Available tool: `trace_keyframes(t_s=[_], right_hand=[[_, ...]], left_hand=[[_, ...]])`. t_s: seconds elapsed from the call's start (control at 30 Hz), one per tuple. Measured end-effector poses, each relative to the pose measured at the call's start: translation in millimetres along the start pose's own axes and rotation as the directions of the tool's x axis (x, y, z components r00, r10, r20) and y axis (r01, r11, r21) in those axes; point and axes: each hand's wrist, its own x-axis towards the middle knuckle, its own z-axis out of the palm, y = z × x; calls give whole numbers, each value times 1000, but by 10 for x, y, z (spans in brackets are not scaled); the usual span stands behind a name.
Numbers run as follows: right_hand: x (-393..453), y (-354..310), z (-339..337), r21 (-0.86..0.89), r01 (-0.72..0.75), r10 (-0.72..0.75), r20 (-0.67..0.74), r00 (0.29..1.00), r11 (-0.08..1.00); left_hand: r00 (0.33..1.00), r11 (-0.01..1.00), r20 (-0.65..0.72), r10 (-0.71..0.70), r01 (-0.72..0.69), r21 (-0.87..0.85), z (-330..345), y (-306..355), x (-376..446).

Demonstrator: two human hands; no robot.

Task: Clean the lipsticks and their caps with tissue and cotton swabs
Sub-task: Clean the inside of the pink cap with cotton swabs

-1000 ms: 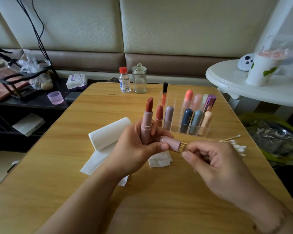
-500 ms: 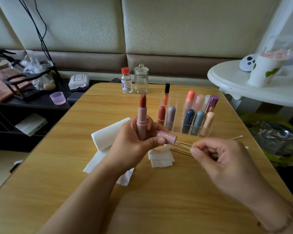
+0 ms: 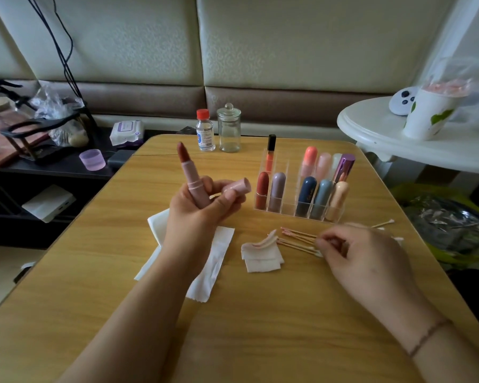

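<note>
My left hand [image 3: 197, 214] grips an open pink lipstick [image 3: 192, 181] with a dark red bullet, held upright and tilted left, and also holds its pink cap [image 3: 237, 188] between thumb and fingers. Lower right, my right hand [image 3: 362, 258] rests on the table with its fingertips pinching the ends of several used cotton swabs [image 3: 297, 240] that lie on the wood. Folded stained tissue pieces [image 3: 262, 255] lie just left of the swabs. A larger white tissue [image 3: 216, 261] lies under my left wrist.
A clear organiser [image 3: 288, 210] holds several capped lipsticks behind the swabs. A small bottle with a red cap [image 3: 205, 131] and a glass jar [image 3: 229, 128] stand at the table's far edge. Clean swabs [image 3: 383, 223] lie at the right. A white side table [image 3: 385, 136] stands right.
My right hand pulled the swabs out of the cap and lowered them onto the table. My left hand lifted slightly and moved left with the lipstick and cap.
</note>
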Motion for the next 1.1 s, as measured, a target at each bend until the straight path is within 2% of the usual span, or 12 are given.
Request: trace_keyframes(t_s=[0.17,0.3,0.4,0.47,0.57,0.6,0.63,0.7,0.77,0.9,1.0,1.1], right_hand=[[-39,-71,1,-121,49,-46,30,999,991],[-35,-127,-20,-150,125,-143,-111,984,981],[-11,-196,-45,-115,294,-311,-177,934,949],[5,-298,-48,-88,447,-455,-127,881,890],[47,-525,-18,-126,648,-639,111,761,751],[78,-573,-10,-123,653,-633,167,756,747],[115,-594,-1,-97,620,-599,180,780,779],[173,-576,33,-7,500,-496,113,861,866],[206,-526,82,-32,445,-440,100,892,895],[122,-512,164,-41,466,-448,214,868,884],[91,-551,165,-60,448,-432,173,885,892],[112,-584,172,-132,447,-419,193,887,885]], left_hand=[[999,988,-24,-37,33,-151,9,85,-2],[998,978,-40,-40,31,-208,-10,163,-4],[997,976,-74,-36,20,-216,-41,220,-6],[996,972,-76,-40,22,-232,-59,244,-4],[995,970,-85,-52,30,-239,-78,263,9],[994,970,-88,-59,37,-239,-75,259,9],[994,970,-89,-67,44,-238,-69,253,6],[993,969,-84,-79,57,-239,-53,248,-3],[993,966,-81,-87,64,-252,-59,246,-6],[993,965,-71,-90,69,-251,-63,230,1],[994,967,-54,-93,77,-245,-49,229,-8],[995,970,-44,-89,77,-230,-45,225,-17]])
